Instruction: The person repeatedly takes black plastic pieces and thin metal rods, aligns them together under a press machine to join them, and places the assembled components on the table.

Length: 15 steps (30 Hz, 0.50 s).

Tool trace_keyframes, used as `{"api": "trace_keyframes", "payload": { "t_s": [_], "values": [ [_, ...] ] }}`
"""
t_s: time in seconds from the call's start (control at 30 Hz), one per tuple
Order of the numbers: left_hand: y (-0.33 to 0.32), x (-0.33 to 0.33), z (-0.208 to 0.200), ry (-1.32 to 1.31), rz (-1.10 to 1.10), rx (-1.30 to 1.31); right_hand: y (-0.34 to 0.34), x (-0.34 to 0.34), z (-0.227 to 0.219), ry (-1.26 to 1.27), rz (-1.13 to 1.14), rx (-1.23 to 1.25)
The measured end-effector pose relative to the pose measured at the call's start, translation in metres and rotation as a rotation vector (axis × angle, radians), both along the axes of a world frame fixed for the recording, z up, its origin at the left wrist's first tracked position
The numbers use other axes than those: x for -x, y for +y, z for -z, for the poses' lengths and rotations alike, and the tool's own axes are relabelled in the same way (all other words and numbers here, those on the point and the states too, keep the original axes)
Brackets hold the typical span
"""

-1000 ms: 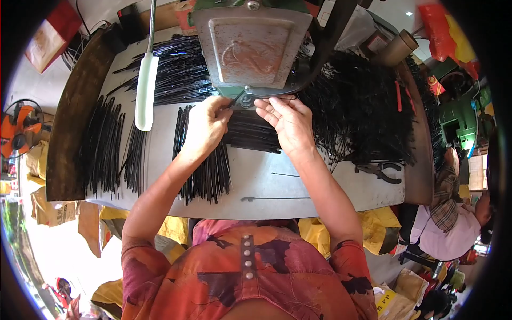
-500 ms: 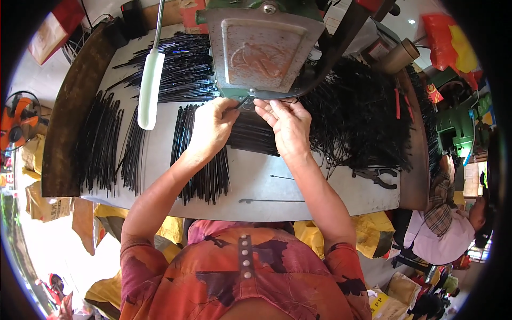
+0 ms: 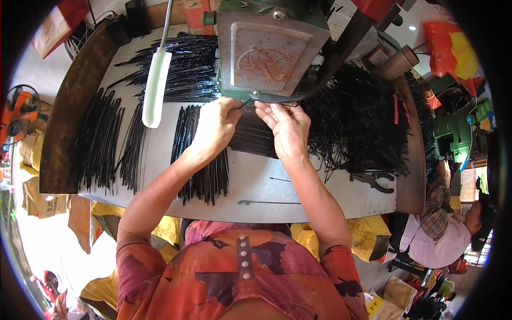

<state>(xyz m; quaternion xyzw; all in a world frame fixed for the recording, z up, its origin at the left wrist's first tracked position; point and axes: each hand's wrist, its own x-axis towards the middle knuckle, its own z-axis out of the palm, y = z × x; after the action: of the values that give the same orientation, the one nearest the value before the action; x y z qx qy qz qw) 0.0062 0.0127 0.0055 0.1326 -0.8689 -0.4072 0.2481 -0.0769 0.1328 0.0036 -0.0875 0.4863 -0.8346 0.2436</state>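
Both my hands are raised to the base of a green and grey machine (image 3: 269,58), just under its rusty front plate. My left hand (image 3: 214,128) is closed, with thumb and forefinger pinching a thin black rod (image 3: 247,102) that looks like an umbrella rib. Close beside it, my right hand (image 3: 289,130) has its thumb and fingertips together at a thin black rod too. Whether both hands hold the same rod, I cannot tell. Below and between my wrists lies a bundle of black rods (image 3: 253,137), and another bundle (image 3: 186,144) is partly under my left forearm.
A tangled heap of black rods (image 3: 357,117) covers the right side, with pliers (image 3: 373,181) at its near edge. More rods (image 3: 98,141) lie at the left. A pale sleeve on a metal stem (image 3: 156,90) hangs near my left hand. Another person (image 3: 437,240) sits at the right.
The view has shifted slightly, so the machine appears a little lower and farther right. My hands stay at the machine's base, still pinching, with hardly any movement.
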Motion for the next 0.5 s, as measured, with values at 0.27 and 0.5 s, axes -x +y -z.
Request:
{"api": "trace_keyframes", "payload": {
  "t_s": [0.27,0.5],
  "values": [
    [0.0014,-0.0017,0.0011,0.063,-0.033,0.224,-0.0005,-0.0028,-0.0017,-0.002,0.005,0.001],
    [-0.0006,-0.0008,-0.0029,-0.010,0.006,0.129,0.0008,-0.0019,-0.0012,0.017,0.007,0.002]
  ]
}}
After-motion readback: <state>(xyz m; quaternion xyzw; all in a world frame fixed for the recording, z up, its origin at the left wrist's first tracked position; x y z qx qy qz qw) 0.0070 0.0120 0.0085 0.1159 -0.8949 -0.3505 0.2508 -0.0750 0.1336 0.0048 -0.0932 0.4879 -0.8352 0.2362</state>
